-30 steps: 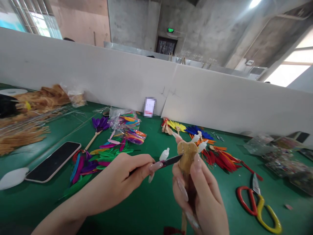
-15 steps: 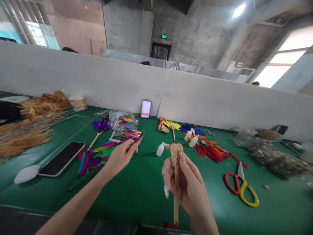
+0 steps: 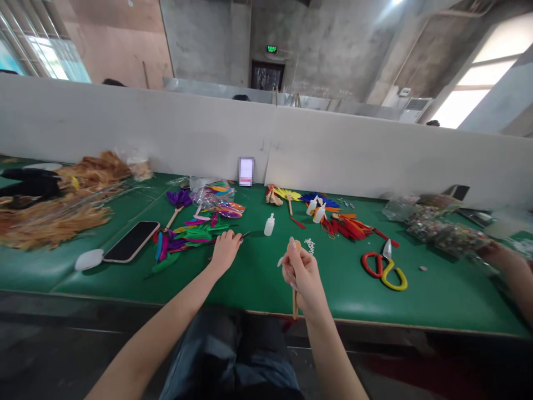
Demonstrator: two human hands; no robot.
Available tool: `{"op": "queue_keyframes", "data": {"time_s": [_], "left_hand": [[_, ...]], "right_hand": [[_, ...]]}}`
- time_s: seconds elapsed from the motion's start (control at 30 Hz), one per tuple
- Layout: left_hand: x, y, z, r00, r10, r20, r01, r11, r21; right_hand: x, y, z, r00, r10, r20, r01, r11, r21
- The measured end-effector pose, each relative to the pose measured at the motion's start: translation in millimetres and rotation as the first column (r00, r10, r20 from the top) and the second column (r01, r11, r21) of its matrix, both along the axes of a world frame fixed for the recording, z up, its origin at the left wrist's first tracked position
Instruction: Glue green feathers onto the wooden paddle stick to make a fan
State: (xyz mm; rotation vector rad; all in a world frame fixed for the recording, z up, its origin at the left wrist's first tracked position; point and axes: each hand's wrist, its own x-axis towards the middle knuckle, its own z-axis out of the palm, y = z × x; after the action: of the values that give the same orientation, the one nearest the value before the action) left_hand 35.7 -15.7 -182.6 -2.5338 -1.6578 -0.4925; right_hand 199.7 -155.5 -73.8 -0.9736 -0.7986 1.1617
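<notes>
My right hand (image 3: 302, 272) is closed around a wooden stick handle (image 3: 295, 304) with a rounded, heart-like head; the fingers cover most of the head. A dark red tassel hangs at its lower end. On the green table, my left hand (image 3: 226, 249) rests palm down, its fingers curled on thin, dark tweezers (image 3: 245, 235) whose tip points right. Colourful feathers (image 3: 195, 236) lie just left of it. Between the hands and farther back stands a small white squeeze bottle (image 3: 269, 225). Small white beads (image 3: 310, 245) are scattered just behind my right hand.
Red-and-yellow scissors (image 3: 385, 266) lie at right. Beyond are two more squeeze bottles, red feathers (image 3: 352, 226) and bead bags (image 3: 445, 228), with another person's hand (image 3: 499, 255) at them. At left are a phone (image 3: 132, 241) and tan fibre (image 3: 83, 222). A white partition (image 3: 200, 128) runs behind.
My left hand has lowered onto the table with the tweezers. The right hand has turned, hiding the handle's head. The view has tilted down, and another person's hand has appeared at right.
</notes>
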Motion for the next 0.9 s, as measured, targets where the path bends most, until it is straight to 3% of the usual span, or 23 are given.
{"op": "queue_keyframes", "data": {"time_s": [0.33,0.67,0.9], "left_hand": [[-5.7,6.6,-7.3,0.997,-0.015,0.077,0.005,0.992,0.128],[-5.8,7.7,-6.1,0.991,-0.041,0.124,0.027,0.994,0.109],[-5.5,6.1,-0.6,0.970,-0.061,0.234,0.046,0.997,0.069]], "right_hand": [[-10.4,3.9,-32.9,0.996,0.083,-0.040,-0.083,0.997,-0.003],[-9.3,2.1,-43.8,0.995,-0.101,-0.026,0.099,0.993,-0.071],[-23.1,17.0,-45.7,1.000,-0.009,-0.015,0.008,0.997,-0.082]]}}
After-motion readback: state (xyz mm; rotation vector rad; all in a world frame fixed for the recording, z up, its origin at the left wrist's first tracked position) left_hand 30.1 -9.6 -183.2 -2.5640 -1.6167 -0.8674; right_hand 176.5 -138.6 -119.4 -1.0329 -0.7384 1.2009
